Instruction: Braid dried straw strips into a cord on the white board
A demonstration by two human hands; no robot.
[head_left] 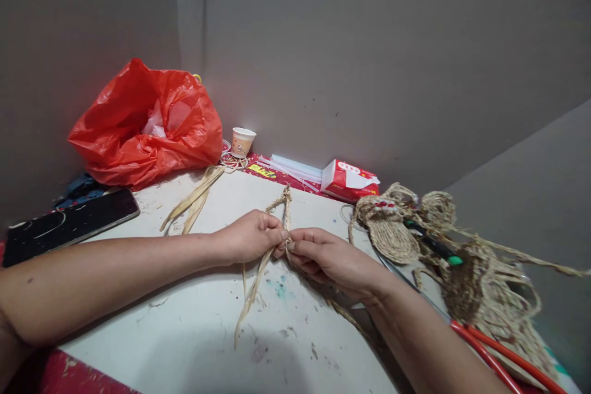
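Note:
Both of my hands meet over the middle of the white board. My left hand point(258, 237) is closed in a pinch on a braided straw cord point(287, 212), whose looped top points away from me. Close against it, my right hand point(323, 255) also pinches the cord with thumb and forefinger. Loose pale strands point(252, 301) hang from beneath my left fingers towards me. Part of the cord passes under my right hand, where its course is hidden. Flat dry strips of husk or straw point(196, 200) lie beyond my left forearm.
A red plastic bag point(152, 129), a paper cup point(242, 143) and a red tissue pack point(351, 180) stand along the wall. On the left lies a phone point(74, 225). Coiled straw rope point(489, 314), a green-tipped black tool point(434, 243) and red handles point(503, 351) crowd the right.

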